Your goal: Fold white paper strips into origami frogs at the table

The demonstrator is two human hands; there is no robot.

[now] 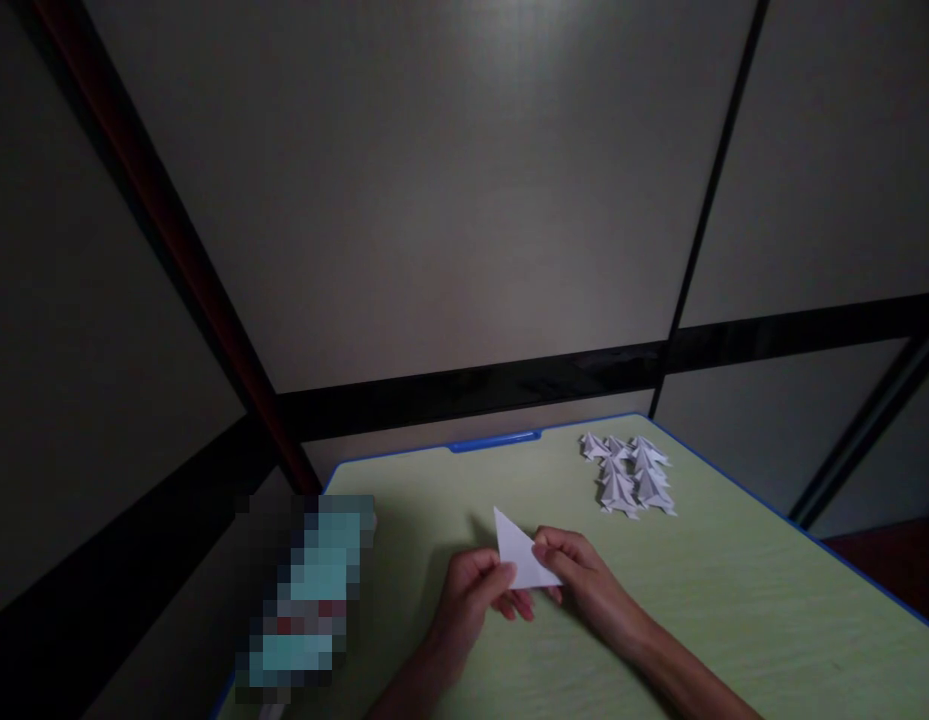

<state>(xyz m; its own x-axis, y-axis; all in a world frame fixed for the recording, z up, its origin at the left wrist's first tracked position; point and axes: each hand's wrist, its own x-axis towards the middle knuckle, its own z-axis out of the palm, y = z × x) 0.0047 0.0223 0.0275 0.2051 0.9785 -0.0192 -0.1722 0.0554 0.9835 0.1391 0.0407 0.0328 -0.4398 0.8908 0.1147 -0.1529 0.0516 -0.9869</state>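
A white sheet of paper folded into a triangle is held up between both hands over the table, one point toward the upper left. My left hand pinches its lower left corner, thumb on the front. With thumb and fingers, my right hand grips the sloping right edge. Fingers of both hands are partly hidden behind the paper. Several folded white paper figures stand grouped in rows on the table, beyond my right hand.
The light green table has a blue rim and a blue strip at its far edge. A pixelated turquoise object lies at the left side. Large grey panels with dark bands rise behind the table.
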